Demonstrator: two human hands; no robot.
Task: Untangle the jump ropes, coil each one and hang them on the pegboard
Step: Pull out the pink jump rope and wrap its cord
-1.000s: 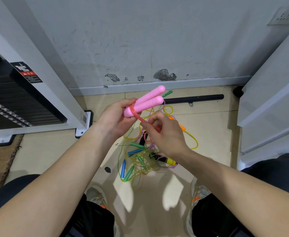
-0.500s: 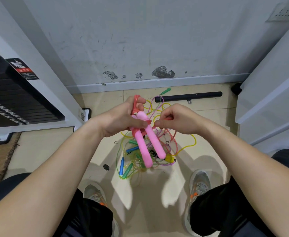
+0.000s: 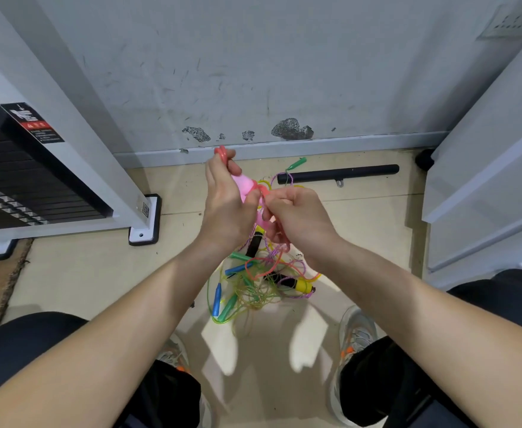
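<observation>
While left hand (image 3: 225,208) grips pink handles (image 3: 243,184) | right hand (image 3: 298,217) pinches red cord (image 3: 261,189) just beside

warning label (image 3: 34,123) on weight stack (image 3: 21,186), print illegible; qr sticker (image 3: 145,208) on frame post (image 3: 89,162)

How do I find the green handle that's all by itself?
Follow the baseboard to the black bar on the floor. A green handle sits by the bar's left end. The other green ones sit lower in the rope pile.
</observation>
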